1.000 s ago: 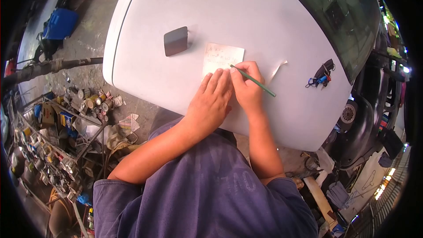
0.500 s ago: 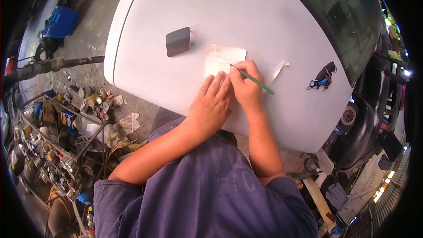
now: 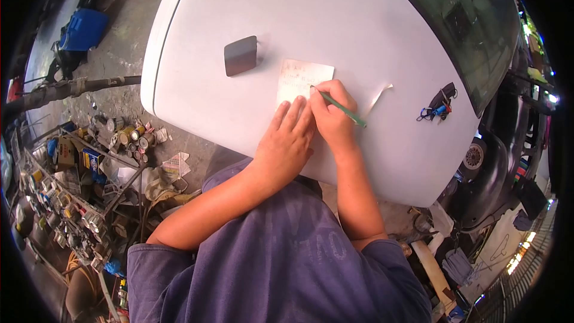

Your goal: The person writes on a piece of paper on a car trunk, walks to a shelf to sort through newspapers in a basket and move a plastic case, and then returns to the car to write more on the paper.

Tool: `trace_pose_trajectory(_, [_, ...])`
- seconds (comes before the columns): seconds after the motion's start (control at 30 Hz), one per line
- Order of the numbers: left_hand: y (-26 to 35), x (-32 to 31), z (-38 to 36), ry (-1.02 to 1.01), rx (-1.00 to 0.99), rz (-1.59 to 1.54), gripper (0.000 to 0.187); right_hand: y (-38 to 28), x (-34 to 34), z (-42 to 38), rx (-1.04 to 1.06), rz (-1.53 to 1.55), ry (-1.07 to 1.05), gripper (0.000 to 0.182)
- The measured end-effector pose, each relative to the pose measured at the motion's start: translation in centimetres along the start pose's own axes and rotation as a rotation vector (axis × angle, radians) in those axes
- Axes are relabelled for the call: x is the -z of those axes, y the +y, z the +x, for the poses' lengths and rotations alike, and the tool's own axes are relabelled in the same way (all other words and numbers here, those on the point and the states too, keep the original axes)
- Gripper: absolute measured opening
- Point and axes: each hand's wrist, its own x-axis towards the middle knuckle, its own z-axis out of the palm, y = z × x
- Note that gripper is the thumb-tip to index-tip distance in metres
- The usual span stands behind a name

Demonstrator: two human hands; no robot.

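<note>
A small sheet of paper (image 3: 297, 85) with several handwritten lines lies on the pale car hood (image 3: 299, 18). My left hand (image 3: 286, 137) rests flat across its lower edge, fingers stretched out. In my right hand (image 3: 335, 116) is a green pencil (image 3: 344, 109), pinched between thumb and fingers, with its tip on the paper. The words are too faint to read. Left of the paper, a dark grey square cover (image 3: 240, 56) sits on the hood. A thin curled strip (image 3: 378, 101) lies just right of my right hand.
Keys with a black holder (image 3: 439, 104) lie on the hood near the dark windshield (image 3: 460, 18). Paint cans (image 3: 134, 137) and a cluttered rack (image 3: 72, 203) stand at the lower left. A blue container (image 3: 84, 30) is on the floor at the upper left.
The pencil's tip has shifted slightly left on the paper, and its back end has moved a little left and up. My left hand stays in place.
</note>
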Motion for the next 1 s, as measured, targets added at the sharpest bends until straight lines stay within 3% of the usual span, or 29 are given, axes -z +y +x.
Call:
trace_pose_trajectory(0.13, [0.0, -0.2, -0.1, -0.009, -0.003, 0.003, 0.070, 0.3, 0.4, -0.3, 0.041, -0.034, -0.054, 0.013])
trace_pose_trajectory(0.43, [0.1, 0.5, 0.0, 0.023, -0.004, 0.044, 0.071, 0.0, 1.0, -1.7, -0.255, 0.481, 0.064, 0.011])
trace_pose_trajectory(0.53, [0.2, 2.2, 0.2, 0.095, 0.024, -0.125, 0.060, -1.3, 2.6, -1.9, -0.374, 0.819, 0.020, 0.012])
trace_pose_trajectory(0.73, [-0.4, 5.5, 0.2, 0.281, 0.338, -0.877, 0.036, -5.0, 4.9, -2.1, -0.595, 1.038, -0.034, 0.011])
trace_pose_trajectory(1.0, [0.3, 5.4, -0.5, 0.151, 0.462, -1.505, 0.018, -6.2, 5.2, -2.9, -0.716, 1.234, -0.083, 0.017])
